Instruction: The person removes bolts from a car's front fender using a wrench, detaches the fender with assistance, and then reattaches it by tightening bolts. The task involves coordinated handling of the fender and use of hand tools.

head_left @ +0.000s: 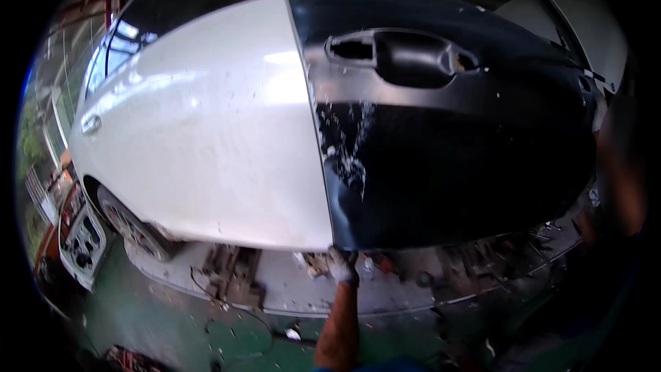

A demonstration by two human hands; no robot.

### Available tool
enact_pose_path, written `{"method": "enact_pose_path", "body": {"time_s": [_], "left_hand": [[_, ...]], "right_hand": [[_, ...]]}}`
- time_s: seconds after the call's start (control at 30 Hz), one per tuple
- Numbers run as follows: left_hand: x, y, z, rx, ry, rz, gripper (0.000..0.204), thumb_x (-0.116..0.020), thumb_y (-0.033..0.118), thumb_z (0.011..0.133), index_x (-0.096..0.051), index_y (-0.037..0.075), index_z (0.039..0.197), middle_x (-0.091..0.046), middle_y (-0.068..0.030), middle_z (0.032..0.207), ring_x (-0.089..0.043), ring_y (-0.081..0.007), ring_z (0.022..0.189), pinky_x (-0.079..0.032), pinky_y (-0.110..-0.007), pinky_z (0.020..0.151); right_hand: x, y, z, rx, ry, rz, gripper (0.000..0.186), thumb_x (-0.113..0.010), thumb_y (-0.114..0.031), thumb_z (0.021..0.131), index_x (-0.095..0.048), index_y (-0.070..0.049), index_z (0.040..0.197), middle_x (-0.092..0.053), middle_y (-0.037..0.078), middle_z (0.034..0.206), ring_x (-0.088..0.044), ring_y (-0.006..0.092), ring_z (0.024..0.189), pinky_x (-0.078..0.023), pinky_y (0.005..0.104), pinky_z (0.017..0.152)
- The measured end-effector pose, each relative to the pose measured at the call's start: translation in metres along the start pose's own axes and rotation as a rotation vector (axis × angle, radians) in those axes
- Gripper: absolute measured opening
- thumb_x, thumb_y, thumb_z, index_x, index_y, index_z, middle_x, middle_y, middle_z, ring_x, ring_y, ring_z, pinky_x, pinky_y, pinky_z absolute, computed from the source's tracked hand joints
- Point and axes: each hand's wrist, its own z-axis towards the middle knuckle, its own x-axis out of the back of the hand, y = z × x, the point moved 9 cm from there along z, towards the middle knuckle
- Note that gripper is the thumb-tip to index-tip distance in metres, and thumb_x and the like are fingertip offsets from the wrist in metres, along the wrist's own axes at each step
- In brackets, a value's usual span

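A black, unpainted front car door (454, 151) stands beside the white rear door (220, 124) of a car, a thin vertical gap between them. The black door has scuffed white patches along its rear edge and a handle recess (413, 58) without its handle. My left hand (342, 266), in a pale glove with dark fingertips, is closed at the bottom rear corner of the black door, gripping its lower edge from below. At the far right, my right arm reaches up blurred along the door's front edge; its hand (607, 114) is dim and its fingers cannot be made out.
Below the car runs a grey platform (282, 282) with metal fixtures (234, 275) and loose tools. A rear wheel (131, 224) shows at left, next to a detached door shell (84, 244) leaning there. A dark cable (261, 341) lies on the green floor (158, 324).
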Motion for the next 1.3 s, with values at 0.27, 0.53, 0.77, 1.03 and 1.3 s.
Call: {"method": "enact_pose_path", "body": {"time_s": [0.27, 0.53, 0.77, 1.03, 1.3], "left_hand": [[0.011, 0.0, 0.013, -0.027, -0.082, 0.018, 0.053, -0.05, 0.058, 0.104, -0.05, 0.011, 0.128, -0.061, -0.0074, 0.108, -0.063, -0.0211, 0.094, -0.056, -0.048, 0.09], [0.024, 0.008, 0.02, -0.189, -0.283, 0.258, 0.038, -0.065, 0.031, 0.101, -0.051, 0.008, 0.128, -0.059, -0.0083, 0.118, -0.064, -0.0237, 0.107, -0.057, -0.042, 0.091], [0.005, 0.01, 0.008, -0.256, -0.415, 0.334, 0.031, -0.059, 0.011, 0.103, -0.045, 0.007, 0.131, -0.052, -0.0108, 0.117, -0.059, -0.0213, 0.11, -0.059, -0.041, 0.094], [0.047, 0.016, 0.049, -0.851, -0.339, 0.951, 0.034, -0.067, 0.026, 0.099, -0.055, 0.009, 0.126, -0.056, -0.0055, 0.109, -0.058, -0.0196, 0.095, -0.052, -0.034, 0.085], [-0.021, -0.042, 0.008, -0.099, -0.417, 0.501, 0.057, -0.051, 0.051, 0.106, -0.053, -0.002, 0.128, -0.058, -0.0149, 0.126, -0.055, -0.0298, 0.117, -0.045, -0.049, 0.107]], "right_hand": [[-0.009, 0.0, 0.033, 0.022, -0.017, -0.086, 0.014, -0.063, -0.022, 0.096, -0.064, -0.007, 0.095, -0.064, 0.009, 0.082, -0.065, 0.0222, 0.067, -0.056, 0.0402, 0.06], [0.028, 0.046, -0.018, -0.084, 0.0, 0.0, 0.008, -0.066, -0.019, 0.095, -0.061, -0.016, 0.089, -0.052, 0.003, 0.067, -0.052, 0.016, 0.05, -0.043, 0.0331, 0.044], [0.066, 0.118, -0.07, -0.397, 0.224, -0.07, 0.023, -0.07, -0.014, 0.095, -0.053, -0.004, 0.084, -0.05, 0.009, 0.066, -0.049, 0.0199, 0.05, -0.044, 0.0415, 0.046], [0.047, 0.074, -0.013, 0.024, 0.072, 0.083, 0.026, -0.068, -0.031, 0.097, -0.066, -0.006, 0.092, -0.062, 0.005, 0.079, -0.058, 0.0182, 0.066, -0.044, 0.0375, 0.057], [0.071, 0.103, -0.057, 0.124, 0.546, -0.536, 0.035, -0.067, -0.033, 0.088, -0.071, -0.003, 0.105, -0.072, 0.016, 0.091, -0.071, 0.031, 0.091, -0.055, 0.043, 0.078]]}}
